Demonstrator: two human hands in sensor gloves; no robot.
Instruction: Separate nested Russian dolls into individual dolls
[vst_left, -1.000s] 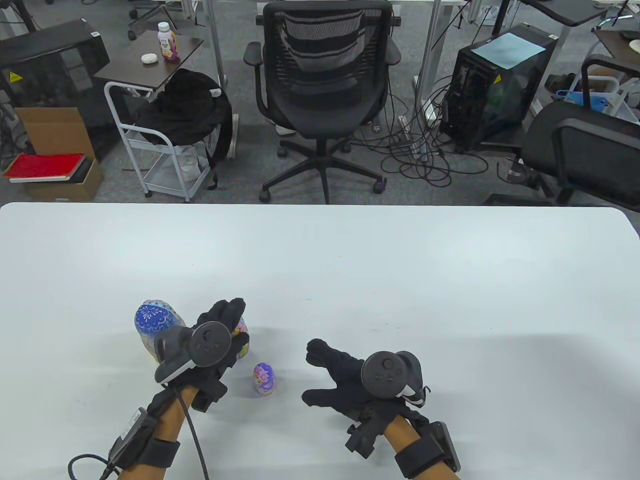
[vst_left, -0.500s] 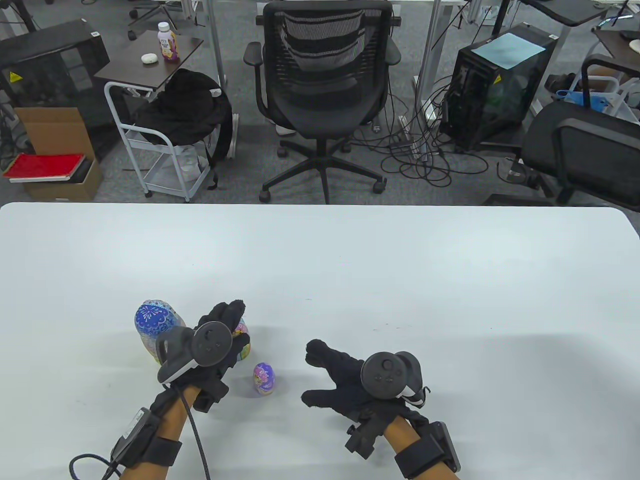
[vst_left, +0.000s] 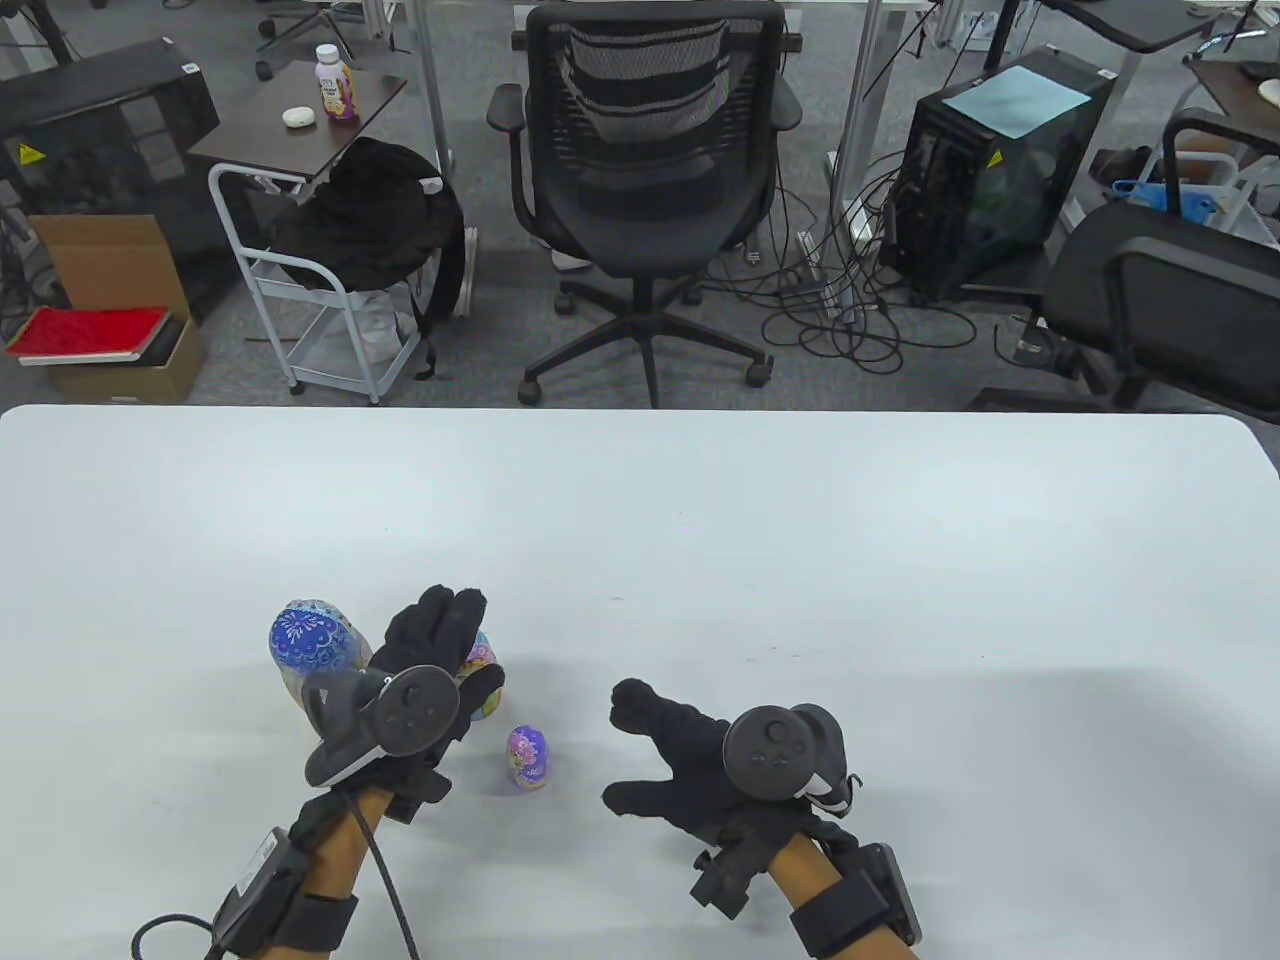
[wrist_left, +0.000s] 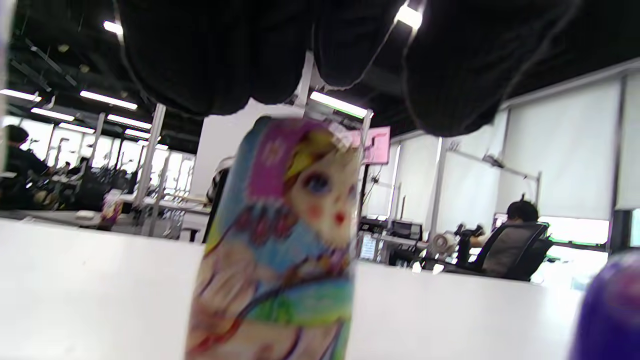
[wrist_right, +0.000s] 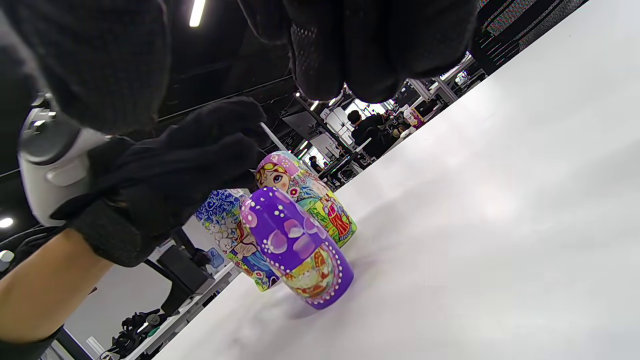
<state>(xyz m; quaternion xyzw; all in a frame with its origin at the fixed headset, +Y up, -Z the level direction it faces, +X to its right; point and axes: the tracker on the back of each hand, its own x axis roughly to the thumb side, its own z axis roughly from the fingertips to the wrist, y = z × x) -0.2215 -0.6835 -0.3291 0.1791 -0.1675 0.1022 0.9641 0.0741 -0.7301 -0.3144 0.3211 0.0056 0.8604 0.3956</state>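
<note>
Left hand is lifting, fingers stretching wide off the middle doll | right hand is resting spread, holding nothing | purple doll is standing nearest, between hands | blue doll is standing far left on table

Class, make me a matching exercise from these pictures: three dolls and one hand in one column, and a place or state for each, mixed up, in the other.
1. blue doll
2. pink-scarf doll
3. purple doll
4. right hand

a. flat on the table, holding nothing
b. stands alone between the hands
c. leftmost on the table
d. under the left hand's fingers

Pairs: 1-c, 2-d, 3-b, 4-a
</note>
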